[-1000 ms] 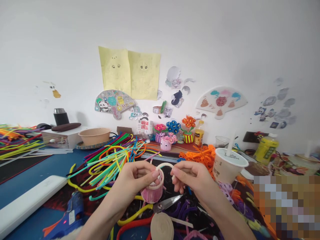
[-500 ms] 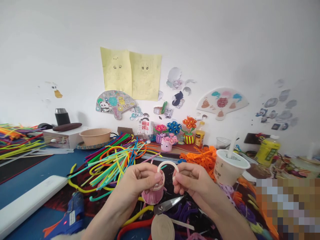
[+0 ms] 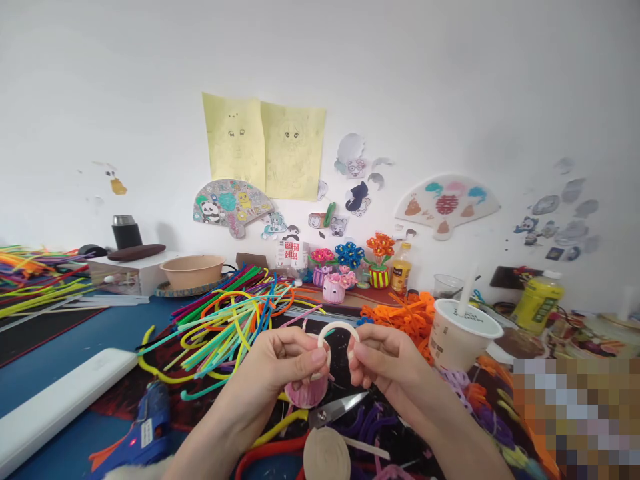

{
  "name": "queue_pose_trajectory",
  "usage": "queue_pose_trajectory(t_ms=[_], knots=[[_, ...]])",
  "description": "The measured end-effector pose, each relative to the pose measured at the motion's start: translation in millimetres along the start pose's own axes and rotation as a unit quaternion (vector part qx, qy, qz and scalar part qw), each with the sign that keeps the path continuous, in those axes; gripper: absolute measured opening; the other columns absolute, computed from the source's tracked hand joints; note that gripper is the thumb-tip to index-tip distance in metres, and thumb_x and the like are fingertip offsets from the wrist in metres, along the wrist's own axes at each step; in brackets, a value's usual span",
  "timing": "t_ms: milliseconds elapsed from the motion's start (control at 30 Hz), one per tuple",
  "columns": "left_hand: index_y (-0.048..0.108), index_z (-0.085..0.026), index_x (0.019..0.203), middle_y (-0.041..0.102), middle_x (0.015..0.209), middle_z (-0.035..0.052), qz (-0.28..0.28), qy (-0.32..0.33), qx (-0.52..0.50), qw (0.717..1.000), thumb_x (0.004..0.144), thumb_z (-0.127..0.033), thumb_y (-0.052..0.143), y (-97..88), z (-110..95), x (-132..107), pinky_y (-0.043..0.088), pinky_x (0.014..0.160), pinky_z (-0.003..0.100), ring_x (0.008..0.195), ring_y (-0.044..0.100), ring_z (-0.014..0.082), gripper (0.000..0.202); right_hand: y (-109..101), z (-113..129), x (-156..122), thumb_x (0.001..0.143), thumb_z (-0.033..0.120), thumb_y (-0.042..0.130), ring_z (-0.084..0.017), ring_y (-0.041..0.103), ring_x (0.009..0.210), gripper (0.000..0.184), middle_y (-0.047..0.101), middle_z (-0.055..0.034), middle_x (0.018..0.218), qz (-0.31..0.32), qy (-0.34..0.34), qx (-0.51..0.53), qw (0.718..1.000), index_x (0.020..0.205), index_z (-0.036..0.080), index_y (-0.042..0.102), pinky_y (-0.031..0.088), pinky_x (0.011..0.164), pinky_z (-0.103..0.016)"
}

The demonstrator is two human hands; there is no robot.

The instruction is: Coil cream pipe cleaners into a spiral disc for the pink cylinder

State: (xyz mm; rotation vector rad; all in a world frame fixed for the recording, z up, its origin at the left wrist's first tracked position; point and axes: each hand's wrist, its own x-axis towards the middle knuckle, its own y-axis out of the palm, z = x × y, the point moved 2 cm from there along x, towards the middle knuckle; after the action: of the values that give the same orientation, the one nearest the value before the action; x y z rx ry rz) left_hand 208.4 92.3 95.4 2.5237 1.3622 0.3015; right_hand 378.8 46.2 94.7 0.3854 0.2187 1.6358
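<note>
A white pipe cleaner (image 3: 339, 326) is bent into an arch between my two hands. My left hand (image 3: 296, 357) pinches its left end between thumb and fingers, and my right hand (image 3: 381, 357) pinches the right end. Partly hidden behind my left fingers stands a small pink ribbed pot (image 3: 306, 393). Just below my hands lie scissors (image 3: 340, 408), blades pointing right, their handles covered. Nearer still is a round beige coil (image 3: 327, 455) with a strip leading off to the right.
Bundles of coloured pipe cleaners (image 3: 235, 333) spread left of my hands. A blue glue gun (image 3: 150, 423) with a red light and a long white bar (image 3: 65, 407) lie left. A lidded cup with a straw (image 3: 463, 333) stands right; potted pipe-cleaner flowers (image 3: 380, 257) line the wall.
My left fingers have shifted slightly on the white pipe cleaner. The arch keeps about the same shape, and the whole view has moved only a little.
</note>
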Motion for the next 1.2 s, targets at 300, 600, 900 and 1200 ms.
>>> queue_pose_trajectory(t_ms=[300, 600, 900, 1200], knots=[[0.076, -0.016, 0.074, 0.071, 0.074, 0.0036, 0.052, 0.007, 0.2, 0.978, 0.069, -0.049, 0.082, -5.8, -22.0, -8.3, 0.045, 0.063, 0.021, 0.068, 0.06, 0.0146, 0.035, -11.5, 2.6, 3.0, 0.071, 0.05, 0.083, -0.008, 0.05, 0.046, 0.038, 0.058, 0.0017, 0.053, -0.065, -0.046, -0.146, 0.986, 0.077, 0.014, 0.077, 0.034, 0.046, -0.021], [0.076, -0.016, 0.077, 0.073, 0.073, 0.0044, 0.04, 0.064, 0.232, 0.97, 0.08, -0.049, 0.073, -6.4, -19.0, -4.4, 0.047, 0.06, 0.022, 0.064, 0.061, 0.0148, 0.033, -8.5, 2.4, 4.4, 0.071, 0.05, 0.082, -0.009, 0.047, 0.048, 0.035, 0.058, 0.001, 0.056, -0.009, -0.038, -0.216, 0.976, 0.071, 0.015, 0.077, 0.036, 0.046, -0.023], [0.065, -0.014, 0.075, 0.071, 0.065, 0.003, 0.027, 0.009, 0.144, 0.989, 0.074, -0.047, 0.08, -1.4, -12.5, -6.9, 0.041, 0.05, 0.015, 0.053, 0.056, 0.0082, 0.036, -10.6, -2.6, 7.0, 0.079, 0.045, 0.079, -0.012, 0.062, 0.058, 0.035, 0.075, -0.0051, 0.077, -0.028, -0.078, -0.181, 0.98, 0.101, 0.018, 0.079, 0.048, 0.053, -0.023], [0.065, -0.014, 0.079, 0.071, 0.069, 0.0032, 0.05, 0.022, 0.144, 0.988, 0.079, -0.05, 0.076, -5.1, -2.6, 0.7, 0.039, 0.047, 0.015, 0.052, 0.056, 0.0078, 0.038, 6.2, -10.4, 7.5, 0.069, 0.036, 0.087, -0.012, 0.061, 0.054, 0.021, 0.07, -0.0008, 0.06, -0.005, -0.068, -0.191, 0.979, 0.072, 0.017, 0.077, 0.047, 0.052, -0.02]])
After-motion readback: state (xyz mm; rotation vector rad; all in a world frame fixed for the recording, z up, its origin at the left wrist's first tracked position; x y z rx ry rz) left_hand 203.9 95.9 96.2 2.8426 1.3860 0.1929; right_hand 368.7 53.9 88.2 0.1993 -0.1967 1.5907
